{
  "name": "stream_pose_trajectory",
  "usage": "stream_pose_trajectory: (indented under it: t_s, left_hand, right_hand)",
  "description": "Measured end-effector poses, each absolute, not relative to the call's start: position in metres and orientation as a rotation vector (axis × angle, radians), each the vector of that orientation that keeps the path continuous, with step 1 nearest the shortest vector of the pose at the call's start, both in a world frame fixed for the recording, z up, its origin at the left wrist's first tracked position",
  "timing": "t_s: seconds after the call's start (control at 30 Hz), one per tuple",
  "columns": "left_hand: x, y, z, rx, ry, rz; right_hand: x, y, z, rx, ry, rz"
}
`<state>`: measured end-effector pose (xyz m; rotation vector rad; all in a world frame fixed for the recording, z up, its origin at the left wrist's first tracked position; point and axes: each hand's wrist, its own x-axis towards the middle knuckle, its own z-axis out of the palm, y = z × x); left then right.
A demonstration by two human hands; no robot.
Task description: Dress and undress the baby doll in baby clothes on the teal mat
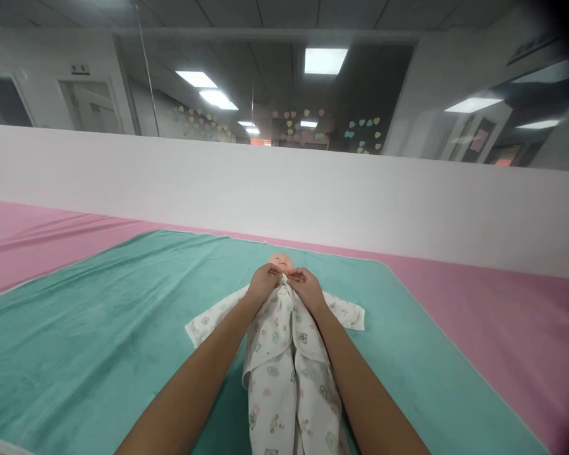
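The person's bare left forearm [189,379] and right forearm [370,373] reach in from the lower edge, one on each side of the printed baby clothes. Beneath spreads a wrinkled teal blanket [123,316] with pale edging, laid over a pink sheet [502,328] and backed by a white panel [284,189]. In the middle of the blanket lies a white long-sleeved baby jacket [275,328] on a baby doll, its front edges meeting along a central line and its sleeves angled outward, down toward plain cuffs. Matching baby trousers [272,404] emerge below its curved hem, legs side by side, running out of view. Both pieces carry scattered small animal figures and rounded motifs in soft green, grey and pink. The left hand [264,282] and right hand [307,289] meet at the neckline, fingertips pinched closed on the jacket's collar; any fastener there is hidden. Just beyond shows the doll's head [281,259]. A small sign [79,69] above a door [90,104] bears marks too small to read. Smallest are pastel heart-shaped stickers [290,124] on the glass.
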<state>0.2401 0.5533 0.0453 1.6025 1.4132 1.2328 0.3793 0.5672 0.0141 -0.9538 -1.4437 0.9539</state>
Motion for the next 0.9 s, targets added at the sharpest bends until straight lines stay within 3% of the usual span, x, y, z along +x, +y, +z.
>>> stream_pose_trajectory:
  t_s: [0.13, 0.33, 0.43, 0.7, 0.9]
  left_hand:
    - [0.236, 0.534, 0.037, 1.76, 1.454, 1.293]
    - [0.222, 0.502, 0.018, 2.121, 1.246, 1.284]
    - [0.217, 0.5, 0.011, 2.224, 1.171, 1.273]
    - [0.219, 0.501, 0.012, 2.3, 1.216, 1.21]
    - [0.221, 0.499, 0.022, 1.867, 1.151, 1.364]
  right_hand:
    - [0.382, 0.544, 0.013, -0.981, -1.484, 0.885]
    - [0.377, 0.484, 0.022, -1.188, -1.71, 0.162]
    - [0.37, 0.474, 0.025, -1.287, -1.796, 0.006]
    - [0.376, 0.495, 0.025, -1.429, -1.82, 0.122]
    - [0.378, 0.505, 0.027, -1.308, -1.696, 0.361]
